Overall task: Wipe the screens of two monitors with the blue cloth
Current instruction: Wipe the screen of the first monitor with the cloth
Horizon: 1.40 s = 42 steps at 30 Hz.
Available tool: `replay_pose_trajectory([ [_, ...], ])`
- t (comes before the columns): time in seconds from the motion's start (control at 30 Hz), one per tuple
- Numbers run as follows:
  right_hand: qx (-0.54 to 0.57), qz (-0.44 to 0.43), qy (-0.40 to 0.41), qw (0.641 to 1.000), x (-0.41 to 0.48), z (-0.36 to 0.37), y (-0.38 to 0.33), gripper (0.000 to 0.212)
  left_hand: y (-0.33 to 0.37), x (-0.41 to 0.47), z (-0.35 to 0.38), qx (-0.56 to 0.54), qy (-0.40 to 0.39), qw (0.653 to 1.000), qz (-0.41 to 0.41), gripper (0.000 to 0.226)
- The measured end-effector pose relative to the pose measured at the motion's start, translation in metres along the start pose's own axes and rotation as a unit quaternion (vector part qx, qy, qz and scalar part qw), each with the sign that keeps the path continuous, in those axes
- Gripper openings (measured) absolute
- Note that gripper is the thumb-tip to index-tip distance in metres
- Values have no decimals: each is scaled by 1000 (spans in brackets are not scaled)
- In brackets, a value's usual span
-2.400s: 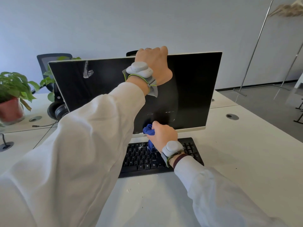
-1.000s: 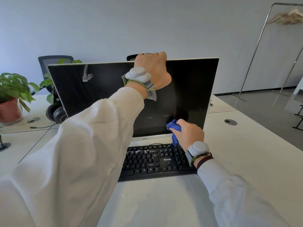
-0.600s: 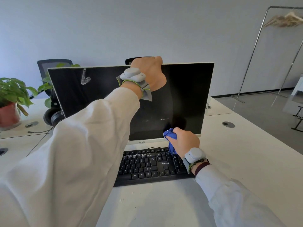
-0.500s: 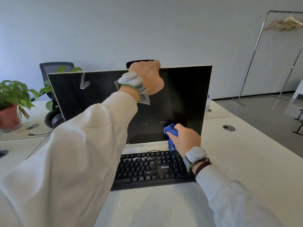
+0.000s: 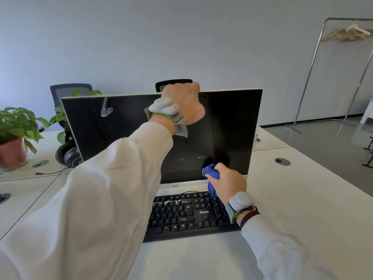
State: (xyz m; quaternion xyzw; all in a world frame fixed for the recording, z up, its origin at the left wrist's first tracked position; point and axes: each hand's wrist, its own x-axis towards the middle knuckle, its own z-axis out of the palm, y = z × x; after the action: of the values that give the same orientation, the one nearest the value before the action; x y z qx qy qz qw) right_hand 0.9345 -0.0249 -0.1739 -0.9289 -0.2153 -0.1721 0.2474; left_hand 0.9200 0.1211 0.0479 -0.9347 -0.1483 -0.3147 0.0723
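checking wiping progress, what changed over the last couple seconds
The right hand, gripping the crumpled blue cloth, slid rightward along the lower screen of the black flat monitor. The left hand still grips the monitor's top edge, and the white smear at upper left remains unwiped.

Pale wall (image 5: 141, 37), white desks (image 5: 302, 199), two dark office chairs (image 5: 70, 91), metal clothes rack (image 5: 311, 65) on grey floor (image 5: 323, 146).

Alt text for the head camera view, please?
A right hand holds a blue cloth against the lower screen of a monitor while the left hand grips its top edge. A white smear marks the upper left; a keyboard lies below.
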Motion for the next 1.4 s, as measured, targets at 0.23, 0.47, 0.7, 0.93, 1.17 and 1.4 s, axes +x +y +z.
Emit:
replay_pose_trajectory([
  [0.23, 94, 13, 75, 993, 20, -9, -12, 30, -1, 0, -6, -62, -3, 996, -64, 31],
  [0.47, 50, 5, -5, 999, -4, 17, 7, 27, -5, -3, 1, -66, 25, 997, -33, 16],
  [0.7, 83, -11, 78, 993, 28, -19, -11, 28, -1, -2, -4, -94, 24, 994, -59, 19],
  [0.93, 62, -12, 50, 997, 14, -1, -2, 27, 0, -3, 0, -100, 23, 992, -77, 26],
  [1.17, 51, -12, 25, 998, 10, 0, 5, 29, 1, -3, -8, -102, 9, 992, -77, 28],
  [1.4, 98, -36, 103, 989, 48, -41, -20, 31, 0, 4, 3, -84, 7, 994, -71, 22],
])
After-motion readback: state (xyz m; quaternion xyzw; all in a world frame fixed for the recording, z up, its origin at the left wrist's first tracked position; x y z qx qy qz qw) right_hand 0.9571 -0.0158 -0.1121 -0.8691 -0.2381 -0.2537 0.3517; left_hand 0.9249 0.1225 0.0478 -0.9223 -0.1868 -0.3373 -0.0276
